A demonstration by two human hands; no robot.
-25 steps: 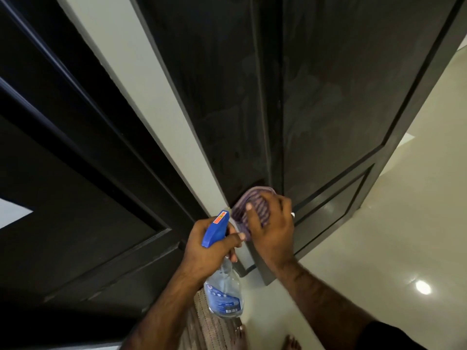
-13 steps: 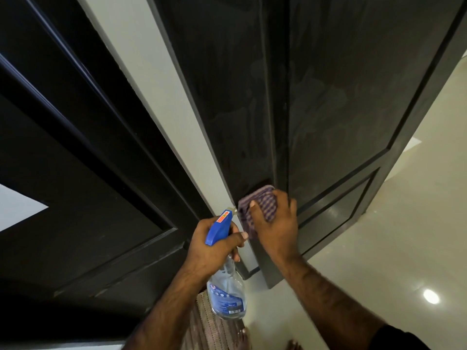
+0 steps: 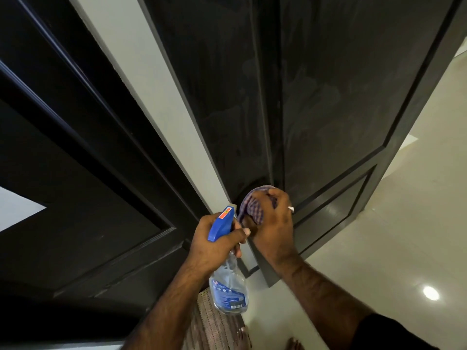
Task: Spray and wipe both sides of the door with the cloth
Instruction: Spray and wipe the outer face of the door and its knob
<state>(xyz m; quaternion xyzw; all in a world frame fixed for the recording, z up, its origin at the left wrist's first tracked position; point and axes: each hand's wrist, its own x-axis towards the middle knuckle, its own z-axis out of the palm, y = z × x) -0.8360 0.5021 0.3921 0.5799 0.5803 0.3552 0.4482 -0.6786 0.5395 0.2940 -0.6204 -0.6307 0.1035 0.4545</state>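
A dark panelled door [image 3: 328, 97] stands open in front of me, its surface streaked with damp smears. My right hand [image 3: 274, 223] grips a purple checked cloth [image 3: 252, 205] bunched against the lower part of the door, near its inner edge. My left hand [image 3: 214, 243] holds a clear spray bottle [image 3: 228, 286] with a blue trigger head [image 3: 221, 224], hanging nozzle-up just left of the cloth. Most of the cloth is hidden under my fingers.
A pale wall strip [image 3: 151, 92] separates this door from another dark panelled door [image 3: 75, 160] on the left. A woven mat [image 3: 214, 327] lies below the bottle by my toes. Glossy pale floor [image 3: 391, 236] stretches to the right.
My right hand has curled tighter around the cloth, bunching it, and stays low on the door. The left hand with the bottle has barely moved.
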